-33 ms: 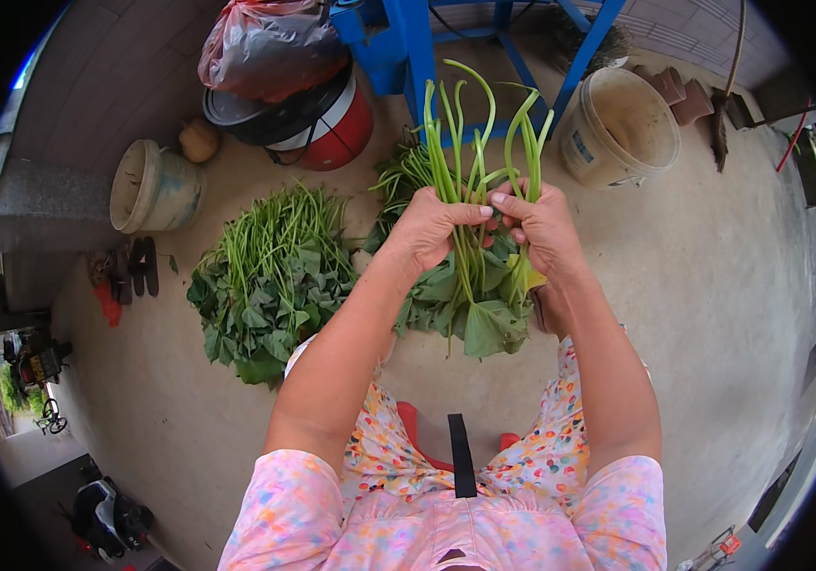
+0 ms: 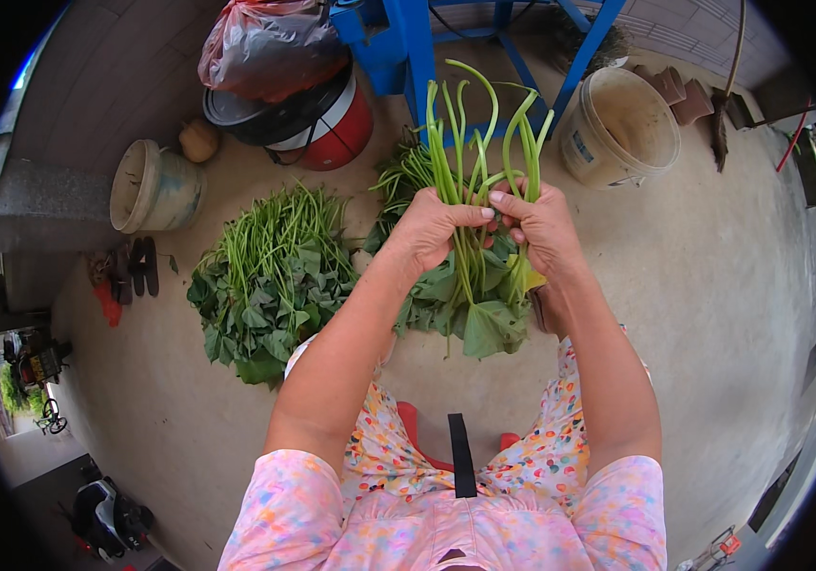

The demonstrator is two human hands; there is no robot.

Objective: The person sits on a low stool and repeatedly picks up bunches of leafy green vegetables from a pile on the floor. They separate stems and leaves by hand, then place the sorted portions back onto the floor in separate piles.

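Note:
Both of my hands are raised close together, thumbs nearly meeting. In my left hand [image 2: 438, 226] is a bunch of long leafy green stems [image 2: 444, 167], which look like sweet potato greens. My right hand [image 2: 543, 224] pinches a smaller group of curved stems [image 2: 528, 143] of the same kind. Bare stem ends point up and away from me, while broad leaves [image 2: 491, 328] hang below the hands. What lies between the fingertips is partly hidden. A large heap of the same greens [image 2: 270, 276] rests on the floor to the left, and a smaller pile [image 2: 406, 176] lies behind my left hand.
Beyond the greens stand a red bucket [image 2: 346, 133] topped by a plastic bag [image 2: 270, 52] and a blue metal frame [image 2: 417, 57]. A dirty pale bucket [image 2: 574, 152] is at the right, another bucket [image 2: 175, 195] at the left. Slippers [image 2: 144, 266] lie on the concrete floor [image 2: 179, 419].

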